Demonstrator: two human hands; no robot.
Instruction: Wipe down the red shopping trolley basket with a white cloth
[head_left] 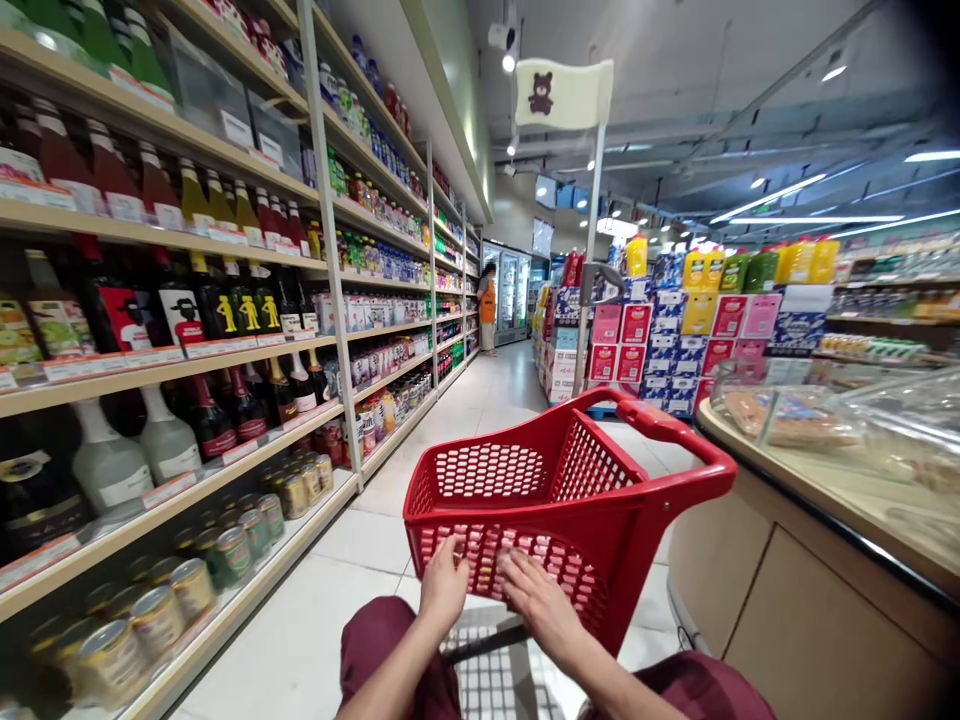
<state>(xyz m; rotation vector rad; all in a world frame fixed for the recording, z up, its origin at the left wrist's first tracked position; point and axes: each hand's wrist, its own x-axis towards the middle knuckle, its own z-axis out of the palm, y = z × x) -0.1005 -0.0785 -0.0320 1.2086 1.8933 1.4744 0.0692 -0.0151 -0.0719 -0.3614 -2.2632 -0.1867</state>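
Observation:
A red plastic shopping cart (517, 515) with perforated sides stands right in front of my knees. My left hand (445, 582) is up against the cart's near side, its fingers slightly bent and nothing visible in it. Beside it, my right hand (541, 595) has its fingers stretched out toward the same perforated panel. Whether the fingertips press on the plastic is hard to tell. The cart's red handle (697, 470) points to the right, away from both hands. Through the side holes no goods can be made out.
Shelves (172, 350) of bottles and cans line the left. A counter (750, 570) with packaged food stands close on the right. Stacked drink cartons (667, 345) are beyond the cart, near a pole with a bear flag (566, 95). A person in an orange vest (487, 303) stands down the aisle.

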